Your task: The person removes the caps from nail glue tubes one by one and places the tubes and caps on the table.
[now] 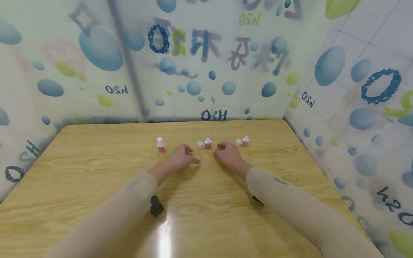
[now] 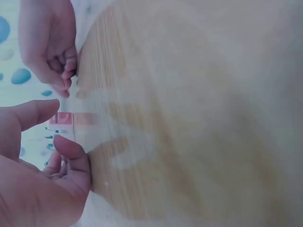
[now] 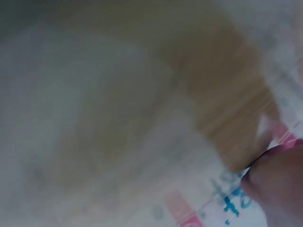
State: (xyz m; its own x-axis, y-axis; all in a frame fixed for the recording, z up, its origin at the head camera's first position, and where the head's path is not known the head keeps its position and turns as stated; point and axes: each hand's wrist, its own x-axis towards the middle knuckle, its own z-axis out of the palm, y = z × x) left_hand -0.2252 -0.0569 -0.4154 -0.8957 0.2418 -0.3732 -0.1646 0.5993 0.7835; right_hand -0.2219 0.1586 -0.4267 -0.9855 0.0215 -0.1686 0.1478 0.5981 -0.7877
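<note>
Three small white bottles with red labels stand on the wooden table: a left one (image 1: 161, 144) with its tall white cap on, a middle one (image 1: 208, 143) and a right one (image 1: 245, 141). A white cap (image 1: 200, 144) sits beside the middle bottle, another white cap (image 1: 238, 142) beside the right bottle. My left hand (image 1: 183, 157) is between the left and middle bottles, thumb spread from loosely bent fingers, holding nothing. My right hand (image 1: 227, 154) lies low at the table between the middle and right bottles, fingers loosely curled, with nothing seen in them.
The wooden table (image 1: 206, 222) ends at a wall (image 1: 193, 71) covered with a blue and green bubble print. A similar side wall (image 1: 361, 143) runs along the right edge. Dark straps show at both wrists.
</note>
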